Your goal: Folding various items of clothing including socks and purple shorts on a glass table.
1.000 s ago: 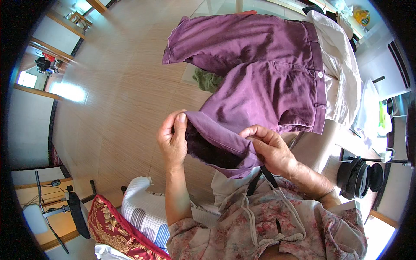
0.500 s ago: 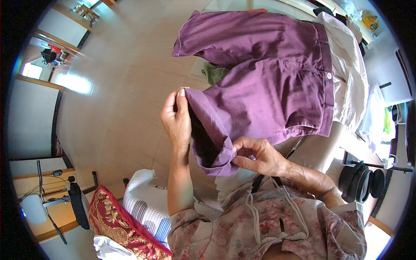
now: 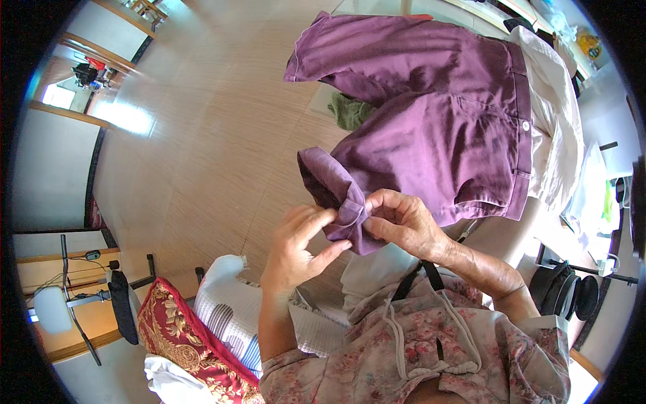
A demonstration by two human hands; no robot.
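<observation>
A pair of purple shorts (image 3: 431, 128) lies spread out in front of me, waistband with a white button at the right. The nearer leg ends in a folded-back cuff (image 3: 330, 172), its opening facing left. My right hand (image 3: 407, 225) pinches the cuff's near part between thumb and forefinger. Just left of it, my left hand (image 3: 299, 246) has its forefinger and thumb on the cuff's near edge, fabric between them. The farther leg lies flat, its hem toward the left.
White cloth (image 3: 555, 121) lies beyond the waistband, and a green cloth (image 3: 350, 111) shows between the legs. A red and gold cushion (image 3: 182, 337) and white quilted fabric (image 3: 235, 303) are at lower left. Tiled floor (image 3: 202, 135) stretches left. A black round object (image 3: 562, 289) is at right.
My left hand has left the cuff's far edge and come down toward me to its near edge, beside my right hand. The far side of the cuff has drooped. My view has shifted slightly.
</observation>
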